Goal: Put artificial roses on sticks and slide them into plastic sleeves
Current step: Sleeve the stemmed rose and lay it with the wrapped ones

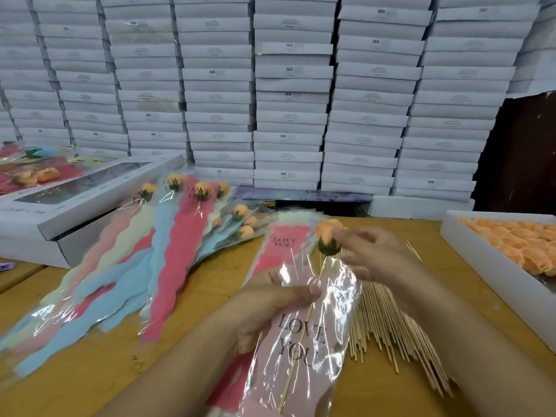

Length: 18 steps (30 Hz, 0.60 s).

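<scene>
Rose: the peach rose [328,236] is already on its stick [304,326], and the stick runs down inside the pink sleeve [301,341]. The bloom sits above the sleeve's mouth, not yet in.
Right hand: the right hand [373,254] pinches the rose at its green base, fingertips curled round it, just right of the bloom.
Left hand: the left hand [270,308] grips the sleeve's upper left edge, thumb on top of the film, holding the mouth up. It sits below and left of the rose, well apart from it.
Progress: this one looks about halfway slid. My read is the bloom has to go down into the sleeve next.
Done: a fan of sleeved roses [180,236] lies to the left, so plenty are finished.
Left: a tray of loose roses [511,245] on the right, bare sticks [391,320] beside the sleeve, and a pile of empty sleeves [282,239] under the hands. Lots to go.
Around: wooden table [90,371], white boxes [288,85] stacked behind.
</scene>
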Tool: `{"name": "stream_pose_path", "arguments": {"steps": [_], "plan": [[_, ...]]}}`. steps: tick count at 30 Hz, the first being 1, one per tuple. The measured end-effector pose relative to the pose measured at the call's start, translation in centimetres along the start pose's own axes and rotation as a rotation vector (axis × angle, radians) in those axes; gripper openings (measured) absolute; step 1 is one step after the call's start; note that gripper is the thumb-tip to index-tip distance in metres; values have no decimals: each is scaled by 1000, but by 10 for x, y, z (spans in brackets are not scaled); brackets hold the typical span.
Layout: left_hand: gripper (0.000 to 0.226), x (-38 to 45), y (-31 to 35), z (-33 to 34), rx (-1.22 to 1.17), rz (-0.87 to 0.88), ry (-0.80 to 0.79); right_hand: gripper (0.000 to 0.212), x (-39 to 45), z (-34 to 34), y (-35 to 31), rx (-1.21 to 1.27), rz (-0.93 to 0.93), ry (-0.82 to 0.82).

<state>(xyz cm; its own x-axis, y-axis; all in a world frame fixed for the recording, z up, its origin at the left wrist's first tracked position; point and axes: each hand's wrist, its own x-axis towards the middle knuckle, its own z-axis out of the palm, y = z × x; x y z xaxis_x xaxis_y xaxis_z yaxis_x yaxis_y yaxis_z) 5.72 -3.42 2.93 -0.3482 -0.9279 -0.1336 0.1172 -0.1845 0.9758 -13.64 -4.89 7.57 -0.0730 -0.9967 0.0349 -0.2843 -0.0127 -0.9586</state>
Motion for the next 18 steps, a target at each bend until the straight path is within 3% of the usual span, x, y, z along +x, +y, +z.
{"name": "stream_pose_path", "arguments": {"steps": [2, 7, 11, 15, 18], "plan": [[81, 1, -1, 1, 26, -10, -20, 45, 5, -7, -4, 88, -97, 50], [76, 3, -4, -2, 47, -37, 15, 16, 4, 1, -1, 21, -245, -36], [81, 3, -5, -3, 68, -25, 107, 19, 1, 16, 7, -13, -330, -15], [70, 5, -5, -5, 43, -45, 103, 25, 2, 21, 14, 2, -324, 24], [78, 5, -4, -5, 19, -72, 83, 22, 2, 24, 20, 16, -315, 3]]}}
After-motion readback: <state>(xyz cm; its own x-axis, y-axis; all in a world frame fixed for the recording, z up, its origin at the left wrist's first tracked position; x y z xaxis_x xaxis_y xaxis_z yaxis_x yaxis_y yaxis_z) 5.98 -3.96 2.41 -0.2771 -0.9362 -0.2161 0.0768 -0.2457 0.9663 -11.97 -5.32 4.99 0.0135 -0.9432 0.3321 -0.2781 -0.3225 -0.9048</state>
